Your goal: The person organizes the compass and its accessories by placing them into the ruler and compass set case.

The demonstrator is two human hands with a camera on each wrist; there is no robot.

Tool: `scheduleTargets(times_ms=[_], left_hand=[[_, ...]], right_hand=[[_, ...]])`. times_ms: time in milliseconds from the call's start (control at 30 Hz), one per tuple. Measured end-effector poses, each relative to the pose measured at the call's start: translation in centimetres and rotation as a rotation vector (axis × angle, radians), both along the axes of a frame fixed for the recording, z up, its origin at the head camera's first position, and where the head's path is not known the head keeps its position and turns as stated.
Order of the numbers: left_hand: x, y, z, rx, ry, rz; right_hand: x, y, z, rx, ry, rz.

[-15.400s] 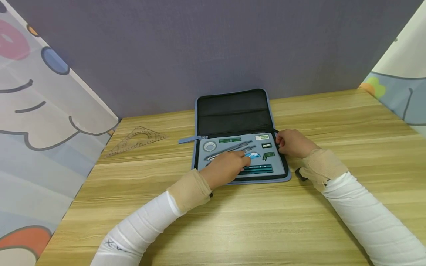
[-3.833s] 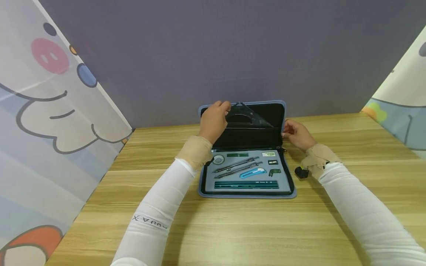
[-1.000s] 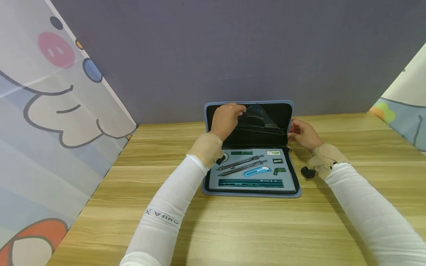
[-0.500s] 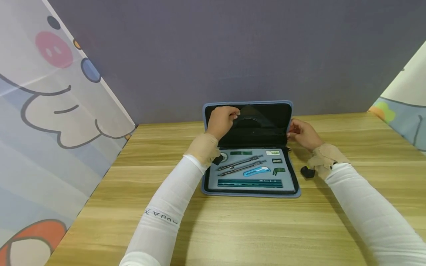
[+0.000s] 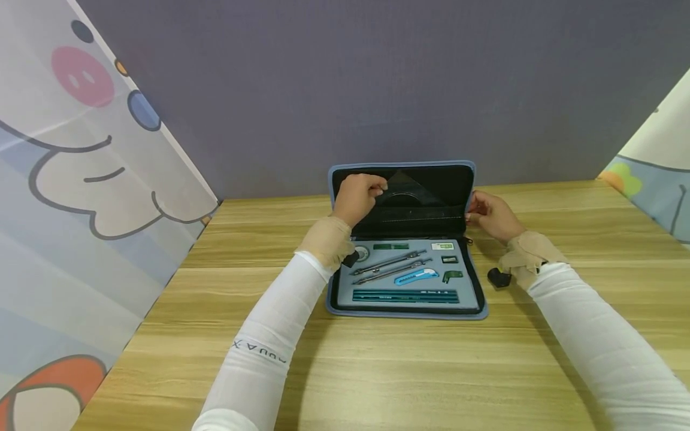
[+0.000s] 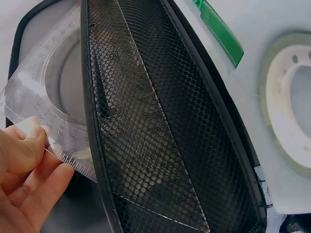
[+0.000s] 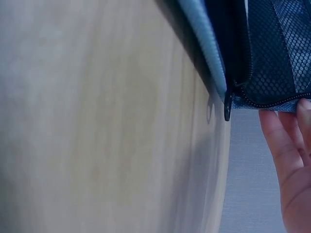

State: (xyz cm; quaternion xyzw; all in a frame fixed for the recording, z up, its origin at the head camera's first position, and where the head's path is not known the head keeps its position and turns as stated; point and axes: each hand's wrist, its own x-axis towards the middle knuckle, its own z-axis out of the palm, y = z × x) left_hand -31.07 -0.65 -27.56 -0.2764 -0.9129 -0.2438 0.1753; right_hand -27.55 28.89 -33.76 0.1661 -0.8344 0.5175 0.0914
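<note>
The left hand (image 5: 358, 197) pinches a clear plastic set square (image 6: 46, 121) by its ruled edge, the sheet partly tucked behind the black honeycomb mesh pocket (image 6: 146, 131) in the raised far lid of the blue zip case (image 5: 407, 311). The right hand (image 5: 490, 215) pinches the lid's right edge, its fingertips mostly hidden. A compass (image 5: 385, 263) lies in the grey foam tray.
</note>
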Motion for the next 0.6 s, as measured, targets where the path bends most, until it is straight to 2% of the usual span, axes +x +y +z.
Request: scheduleTargets(times_ms=[400,600], left_hand=[[0.08,0.03,0.01,-0.117,0.029,0.018],[0.17,0.41,-0.27,-0.105,0.028,0.002]], right_hand=[[-0.06,-0.06,-0.04,-0.031,-0.008,0.019],[-0.02,0.13,-0.17,-0.073,0.012,0.048]])
